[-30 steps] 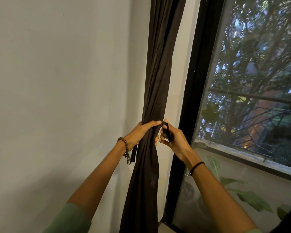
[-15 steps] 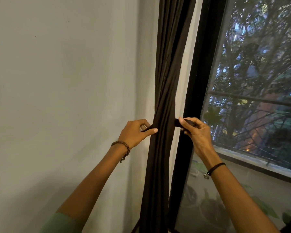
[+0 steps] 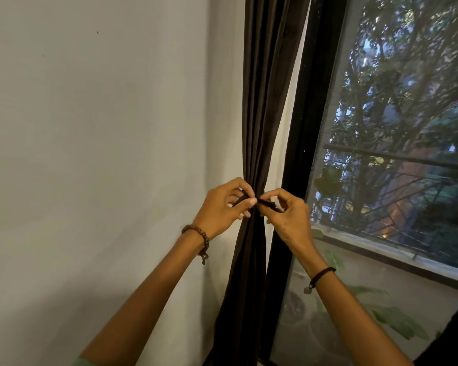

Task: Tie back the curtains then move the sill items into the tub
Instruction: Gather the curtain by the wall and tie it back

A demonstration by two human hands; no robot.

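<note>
Between pale wall [image 3: 103, 128] and black window frame [image 3: 311, 122]: dark brown curtain [image 3: 265, 101], hanging upright, gathered into 1 narrow bundle and cinched at mid height.

Across the front of the cinched point: dark tie strip [image 3: 269, 204], same tone as the fabric, with its 2 ends meeting at the bundle.

Left grip [image 3: 222, 210]: closed on the left end of the strip, thumb and forefinger pinching it at the curtain's left edge, remaining fingers curled.

Right grip [image 3: 288, 217]: closed on the right end, fingertips pinching it just right of the bundle, in front of the frame.

Both grips level with each other, fingertips almost touching. Knot or fastening: cannot tell, hidden by the fingers.

On the left wrist: brown bead bracelet [image 3: 196, 231]. On the right wrist: black cord band [image 3: 323, 273] with 1 small charm.

Right of the frame: glass pane showing trees and a metal railing outside, with a pale ledge [image 3: 381, 250] below. Lower down, behind the glass: green plant leaves [image 3: 399, 319].
</note>
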